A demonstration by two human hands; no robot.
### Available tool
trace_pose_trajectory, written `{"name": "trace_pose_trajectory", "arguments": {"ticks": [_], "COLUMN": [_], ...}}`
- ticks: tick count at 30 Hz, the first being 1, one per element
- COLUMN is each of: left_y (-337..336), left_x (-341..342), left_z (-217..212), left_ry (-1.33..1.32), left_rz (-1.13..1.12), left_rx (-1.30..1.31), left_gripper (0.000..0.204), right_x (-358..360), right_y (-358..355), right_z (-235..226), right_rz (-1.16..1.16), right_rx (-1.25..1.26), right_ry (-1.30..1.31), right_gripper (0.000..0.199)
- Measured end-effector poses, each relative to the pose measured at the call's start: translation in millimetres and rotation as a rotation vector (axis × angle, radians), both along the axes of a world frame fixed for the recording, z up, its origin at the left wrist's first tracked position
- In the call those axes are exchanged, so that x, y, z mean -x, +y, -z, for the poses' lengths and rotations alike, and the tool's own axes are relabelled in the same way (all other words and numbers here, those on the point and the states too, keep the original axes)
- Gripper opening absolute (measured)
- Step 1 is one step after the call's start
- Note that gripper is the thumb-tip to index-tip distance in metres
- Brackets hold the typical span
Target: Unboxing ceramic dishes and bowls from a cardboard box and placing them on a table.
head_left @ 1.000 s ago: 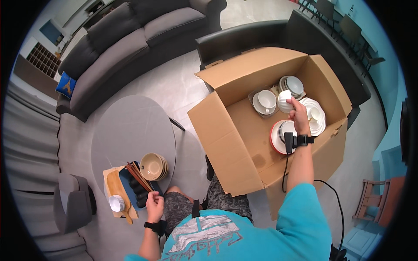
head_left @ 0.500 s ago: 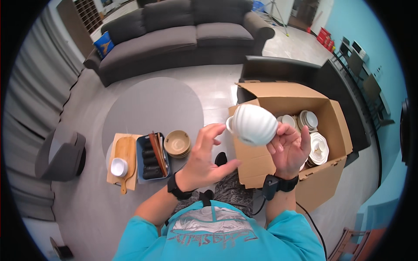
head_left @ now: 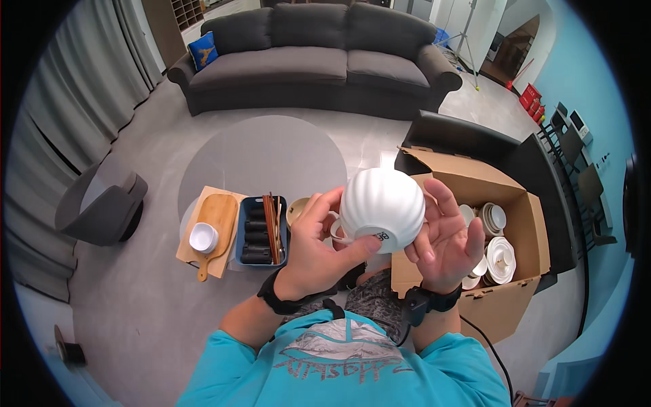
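A white ribbed cup (head_left: 383, 203) with a small side handle is held up before my chest, tilted so that its base faces me. My left hand (head_left: 315, 244) grips it on the handle side, the thumb pressed on the base and the fingers around the handle. On the other side my right hand (head_left: 447, 237) rests fingers against the wall of the cup, palm up, thumb and index finger spread away. Below and to the right, an open cardboard box (head_left: 505, 298) contains stacked white dishes (head_left: 500, 261) and small white cups. The inside of the cup is hidden.
On the round grey table (head_left: 271, 149) lie a wooden cutting board (head_left: 218, 211) bearing a white bowl (head_left: 203, 238), a blue tray (head_left: 263, 264) with black items and chopsticks, and a partly hidden tan bowl (head_left: 296, 209). A grey sofa (head_left: 271, 71) stands behind; a black bench (head_left: 475, 136) borders the box.
My left hand has closed on the cup at its handle. The cup has tipped so its base shows, and my right fingers have loosened. The whole view has shifted.
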State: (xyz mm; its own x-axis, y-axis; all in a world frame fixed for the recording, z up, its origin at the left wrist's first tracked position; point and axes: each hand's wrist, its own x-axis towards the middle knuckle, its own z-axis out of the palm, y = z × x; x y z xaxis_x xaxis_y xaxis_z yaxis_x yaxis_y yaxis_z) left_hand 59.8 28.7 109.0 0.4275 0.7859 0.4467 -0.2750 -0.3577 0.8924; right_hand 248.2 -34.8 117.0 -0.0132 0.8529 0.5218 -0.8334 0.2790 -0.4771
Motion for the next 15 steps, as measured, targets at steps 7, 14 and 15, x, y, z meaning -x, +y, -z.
{"name": "trace_pose_trajectory", "arguments": {"ticks": [7,14,15], "left_y": [-9.1,-11.5,-12.5], "left_x": [9.6,16.6,17.2], "left_z": [-14.1,-14.3,-14.6], "left_ry": [-0.096,-0.173,-0.204], "left_rz": [0.112,0.205,0.237], "left_rx": [0.32,0.455,0.457], "left_gripper": [0.063,0.055,0.055], "right_x": [13.4,25.0,26.6], "right_y": [-5.4,-12.1,-12.0], "right_z": [-7.4,-0.7,4.2], "right_rz": [0.077,-0.053,-0.055], "right_rx": [0.14,0.289,0.287], "right_ry": [-0.205,-0.277,-0.278], "right_gripper": [0.063,0.047,0.046]}}
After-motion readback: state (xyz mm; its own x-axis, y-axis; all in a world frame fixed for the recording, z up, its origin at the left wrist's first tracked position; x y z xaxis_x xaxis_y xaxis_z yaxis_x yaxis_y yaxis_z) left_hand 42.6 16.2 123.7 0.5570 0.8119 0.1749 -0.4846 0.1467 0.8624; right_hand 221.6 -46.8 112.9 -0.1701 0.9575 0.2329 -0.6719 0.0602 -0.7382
